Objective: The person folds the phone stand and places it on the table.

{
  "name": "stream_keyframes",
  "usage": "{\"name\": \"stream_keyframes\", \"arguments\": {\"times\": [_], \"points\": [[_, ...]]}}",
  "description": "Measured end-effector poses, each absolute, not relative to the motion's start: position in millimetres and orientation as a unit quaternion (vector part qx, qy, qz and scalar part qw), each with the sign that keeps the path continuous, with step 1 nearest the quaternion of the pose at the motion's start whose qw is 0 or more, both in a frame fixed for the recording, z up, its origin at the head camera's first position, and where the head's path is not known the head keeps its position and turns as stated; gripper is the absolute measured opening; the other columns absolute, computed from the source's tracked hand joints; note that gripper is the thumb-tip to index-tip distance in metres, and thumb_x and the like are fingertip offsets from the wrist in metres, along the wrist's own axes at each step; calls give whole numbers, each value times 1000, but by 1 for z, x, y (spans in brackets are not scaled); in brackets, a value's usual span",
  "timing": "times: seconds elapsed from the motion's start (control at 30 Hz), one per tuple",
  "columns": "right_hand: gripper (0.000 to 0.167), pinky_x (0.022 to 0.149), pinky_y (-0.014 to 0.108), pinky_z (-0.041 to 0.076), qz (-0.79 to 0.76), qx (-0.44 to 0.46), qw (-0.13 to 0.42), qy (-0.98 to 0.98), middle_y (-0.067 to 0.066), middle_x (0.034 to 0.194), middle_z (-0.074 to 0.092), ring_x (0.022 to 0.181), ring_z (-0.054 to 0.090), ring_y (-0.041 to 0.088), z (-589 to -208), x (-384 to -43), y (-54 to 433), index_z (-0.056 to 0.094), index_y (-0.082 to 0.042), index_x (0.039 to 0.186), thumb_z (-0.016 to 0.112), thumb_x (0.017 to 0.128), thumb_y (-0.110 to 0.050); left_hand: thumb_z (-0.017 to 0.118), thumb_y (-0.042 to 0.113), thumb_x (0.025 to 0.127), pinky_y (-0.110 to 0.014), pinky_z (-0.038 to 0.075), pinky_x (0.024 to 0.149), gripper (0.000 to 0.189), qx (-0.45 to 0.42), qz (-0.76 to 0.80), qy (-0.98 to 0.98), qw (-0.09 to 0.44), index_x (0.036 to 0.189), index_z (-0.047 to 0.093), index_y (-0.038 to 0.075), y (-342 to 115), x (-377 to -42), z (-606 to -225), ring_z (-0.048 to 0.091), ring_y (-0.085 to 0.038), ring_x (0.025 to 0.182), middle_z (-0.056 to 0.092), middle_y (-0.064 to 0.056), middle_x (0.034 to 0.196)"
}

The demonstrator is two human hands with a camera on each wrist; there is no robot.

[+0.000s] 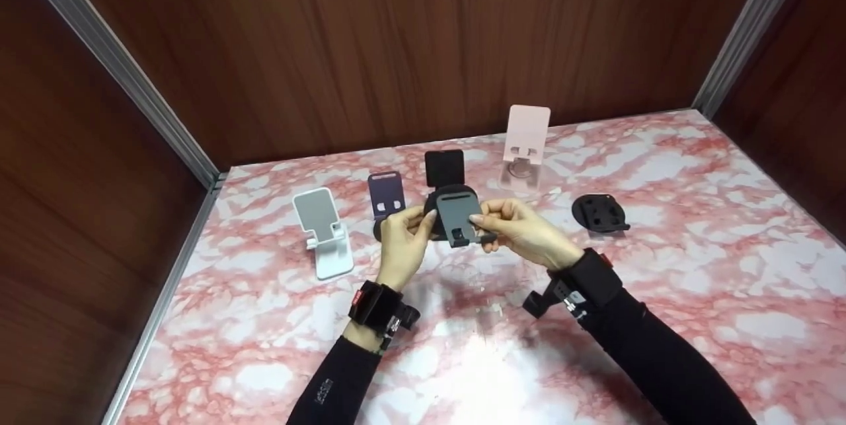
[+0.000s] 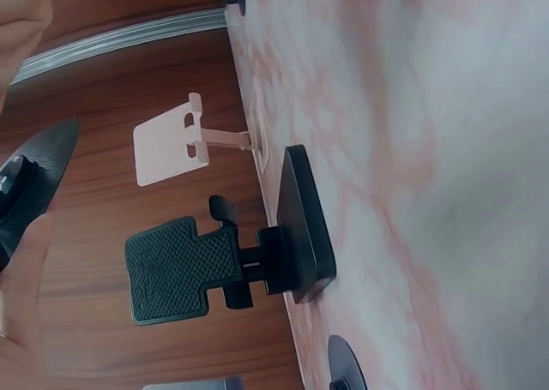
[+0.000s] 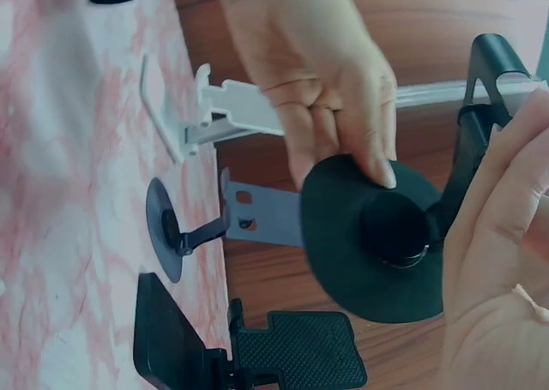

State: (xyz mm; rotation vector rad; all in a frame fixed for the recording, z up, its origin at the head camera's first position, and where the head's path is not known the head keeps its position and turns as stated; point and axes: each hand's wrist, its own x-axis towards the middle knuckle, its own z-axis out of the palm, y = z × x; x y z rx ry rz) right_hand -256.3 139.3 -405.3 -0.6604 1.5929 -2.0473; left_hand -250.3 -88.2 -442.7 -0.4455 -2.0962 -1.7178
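Both hands hold a dark grey-green phone stand (image 1: 456, 213) up over the middle of the table. My left hand (image 1: 403, 246) pinches the edge of its round base (image 3: 343, 244), seen from below in the right wrist view. On the other side, my right hand (image 1: 525, 227) grips the slotted plate by its right edge, thumb on the front. Two small lips stick out at the plate's lower end. Only part of the held stand shows at the edge of the left wrist view. Behind it stands a black phone stand (image 1: 445, 167) with a block base and textured pad (image 2: 176, 270).
A white phone stand (image 1: 317, 217) and a purple one (image 1: 386, 195) stand on the left. Toward the back right is a pink stand (image 1: 527, 135); a folded black round stand (image 1: 598, 212) lies right. Wood-pattern panels (image 1: 396, 48) enclose the marbled table (image 1: 264, 332).
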Motion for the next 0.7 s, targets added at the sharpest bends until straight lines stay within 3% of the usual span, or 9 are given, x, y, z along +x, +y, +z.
{"name": "stream_keyframes", "arguments": {"times": [0.27, 0.5, 0.6, 0.7], "points": [[30, 65, 19, 61, -728, -263, 182, 606, -4, 82, 71, 67, 67, 4, -413, -258, 135, 66, -10, 90, 52, 112, 5, 64, -10, 107, -31, 69, 73, 16, -113, -655, -737, 128, 112, 72, -23, -85, -246, -432, 83, -39, 84, 78, -35, 101], [23, 63, 21, 62, -696, -262, 126, 656, -2, 79, 70, 65, 68, 5, -419, -257, 131, 63, -6, 90, 57, 110, 3, 60, -7, 110, -27, 68, 73, 19, -104, -679, -721, 89, 112, 71, -23, -86, -247, -431, 75, -7, 72, 79, -32, 98], [23, 64, 21, 63, -693, -262, 113, 662, -2, 81, 71, 66, 69, 6, -421, -256, 130, 62, -4, 90, 57, 110, 3, 57, 3, 112, -31, 70, 75, 29, -113, -693, -707, 77, 110, 73, -20, -91, -248, -434, 75, -9, 73, 80, -27, 95], [22, 65, 22, 63, -694, -256, 109, 664, -1, 82, 73, 67, 70, 6, -422, -254, 129, 62, -4, 90, 58, 110, 3, 67, 21, 110, -35, 70, 79, 34, -138, -695, -702, 69, 110, 79, -11, -96, -254, -441, 81, -18, 81, 82, -20, 97]]}}
